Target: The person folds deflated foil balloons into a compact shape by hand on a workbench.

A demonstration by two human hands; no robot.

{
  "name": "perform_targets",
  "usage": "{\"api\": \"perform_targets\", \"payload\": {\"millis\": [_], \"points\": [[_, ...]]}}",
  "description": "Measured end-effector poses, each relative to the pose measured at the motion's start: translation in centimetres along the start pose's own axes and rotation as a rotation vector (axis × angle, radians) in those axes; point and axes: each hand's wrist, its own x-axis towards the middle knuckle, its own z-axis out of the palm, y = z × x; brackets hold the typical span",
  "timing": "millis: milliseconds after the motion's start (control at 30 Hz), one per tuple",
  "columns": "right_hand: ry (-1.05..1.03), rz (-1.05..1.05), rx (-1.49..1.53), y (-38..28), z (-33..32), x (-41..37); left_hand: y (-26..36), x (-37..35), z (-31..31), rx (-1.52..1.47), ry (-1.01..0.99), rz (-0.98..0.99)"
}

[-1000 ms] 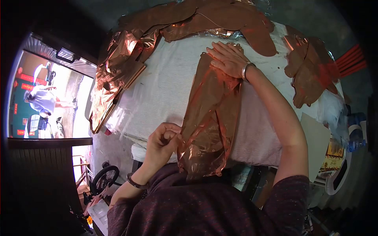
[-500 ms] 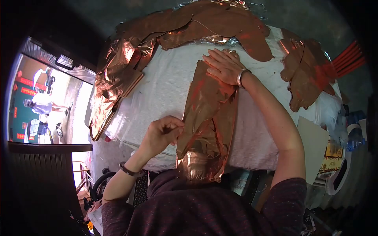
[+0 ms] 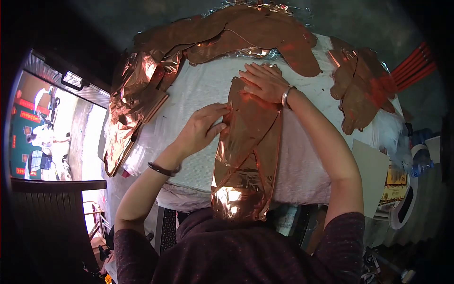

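A long copper-coloured foil sheet (image 3: pixel 250 128) is laid lengthwise at the centre of the cloth-covered worktop (image 3: pixel 194 87), its narrow ends pointed toward 12 and 6 o'clock. Its far end is pressed by the right hand (image 3: pixel 267 85), which is spread flat and closed on nothing. The left hand (image 3: pixel 201 125) has just been moved up from the lower part of the sheet's left edge and is now placed at about 10 o'clock on it, with the fingertips at the edge; whether the foil is pinched there cannot be told. Both hands are thus brought to the far half, and the near half, creased and shiny at 6 o'clock, is left untouched. The left side of the sheet is seen lying smoother than a moment ago. Around the worktop, overlapping brown sheets (image 3: pixel 255 28) are spread at 12 o'clock, crumpled foil (image 3: pixel 125 118) is heaped at 10 and more brown pieces (image 3: pixel 362 90) are laid at 2, beside red sticks (image 3: pixel 416 68). A pale board (image 3: pixel 371 175) is seen at 4 o'clock, and a person (image 3: pixel 42 137) is framed by the opening at 9.
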Motion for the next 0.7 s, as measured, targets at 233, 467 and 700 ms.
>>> {"api": "perform_targets", "payload": {"millis": [233, 467, 700], "points": [[0.305, 0.203, 0.876, 0.2, -5.4, -0.9, 0.8, -0.3, -0.3, 0.044, -0.027, -0.006], [0.148, 0.329, 0.446, -7.3, -6.8, -16.1, 0.6, -2.4, -1.1, 0.089, -0.136, -0.034], [-0.028, 0.298, 0.254, -14.1, -6.1, -18.8, 0.9, -2.3, -0.9, 0.242, -0.225, -0.016]]}}
